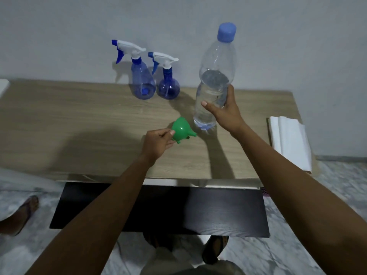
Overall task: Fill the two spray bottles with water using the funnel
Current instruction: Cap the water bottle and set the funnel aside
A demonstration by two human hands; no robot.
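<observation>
We see the left hand (158, 141) pinching the rim of a small green funnel (181, 130) between thumb and fingers. The funnel is tipped on its side, its short spout pointing toward three o'clock. From the funnel, at about two o'clock, the right hand (224, 112) wraps round the middle of a clear plastic water bottle (215, 76) with a pale blue cap. The bottle is roughly two-thirds full and leans slightly, and we cannot tell whether its base touches the wooden table (79, 116).

At the table's twelve o'clock, close to the wall, stand the two spray bottles, both translucent blue with white heads and blue triggers and nozzles. The taller spray bottle (142, 76) is cone-shaped. The rounder spray bottle (168, 84) stands just beside it at three o'clock, and both look empty with heads still on.

At the table's three o'clock edge lies a folded white cloth (290, 139). Below the near edge, at six o'clock, sits a black shelf (158, 209).
</observation>
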